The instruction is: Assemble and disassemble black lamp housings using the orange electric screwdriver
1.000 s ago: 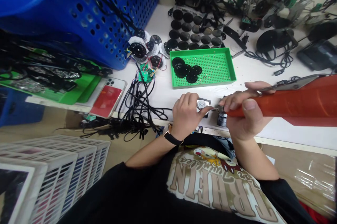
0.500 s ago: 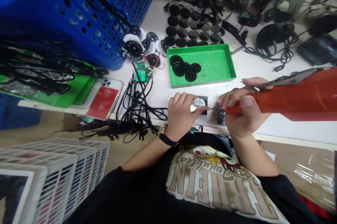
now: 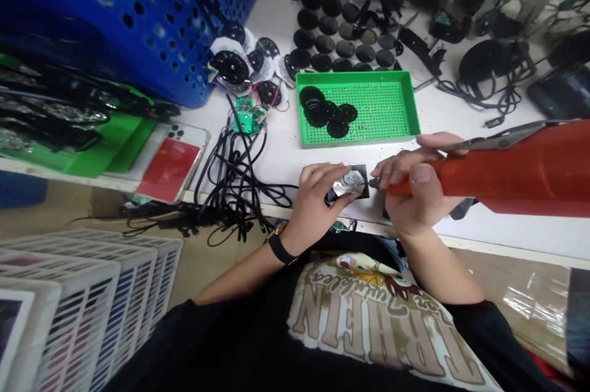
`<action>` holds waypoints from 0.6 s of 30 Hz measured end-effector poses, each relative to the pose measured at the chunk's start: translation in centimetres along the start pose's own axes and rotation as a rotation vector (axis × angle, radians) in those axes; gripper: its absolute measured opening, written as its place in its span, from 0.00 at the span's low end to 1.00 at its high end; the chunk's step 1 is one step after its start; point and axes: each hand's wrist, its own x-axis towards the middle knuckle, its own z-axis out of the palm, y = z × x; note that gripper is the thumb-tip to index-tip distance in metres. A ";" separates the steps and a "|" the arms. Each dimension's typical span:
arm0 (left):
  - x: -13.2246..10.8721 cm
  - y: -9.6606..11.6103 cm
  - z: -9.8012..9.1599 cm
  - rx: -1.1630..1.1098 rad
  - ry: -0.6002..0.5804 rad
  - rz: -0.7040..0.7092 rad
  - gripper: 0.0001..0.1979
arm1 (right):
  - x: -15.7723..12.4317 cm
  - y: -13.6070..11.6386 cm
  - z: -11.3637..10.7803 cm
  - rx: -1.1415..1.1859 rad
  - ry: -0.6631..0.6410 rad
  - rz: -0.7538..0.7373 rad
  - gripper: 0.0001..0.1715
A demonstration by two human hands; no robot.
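My left hand (image 3: 318, 204) grips a small black square part with a silvery round piece (image 3: 351, 180) on it, at the table's front edge. My right hand (image 3: 417, 189) is wrapped round an orange power screwdriver (image 3: 511, 168) lying across the right side. Its tip points left, close to the silvery piece; whether they touch I cannot tell. A black object (image 3: 458, 209) shows partly under the tool. Just behind my hands stands a green perforated tray (image 3: 387, 139), with black discs (image 3: 318, 109) on its left side and small screws scattered over the rest.
Rows of dark discs (image 3: 325, 43) lie behind the tray. Tangled black cables (image 3: 235, 177) and green circuit boards (image 3: 244, 115) are left of my hands. A red-backed phone (image 3: 170, 164) lies near the front edge, below a blue perforated crate (image 3: 161, 17). Cabled parts fill the back right.
My right hand has brought the screwdriver tip left, to the silvery piece. My left hand's fingers have closed further over the part. The whole view has shifted slightly.
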 end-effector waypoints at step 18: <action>0.2 -0.4 0.4 -0.071 0.081 0.055 0.19 | -0.1 0.4 -0.5 -0.154 -0.108 0.011 0.12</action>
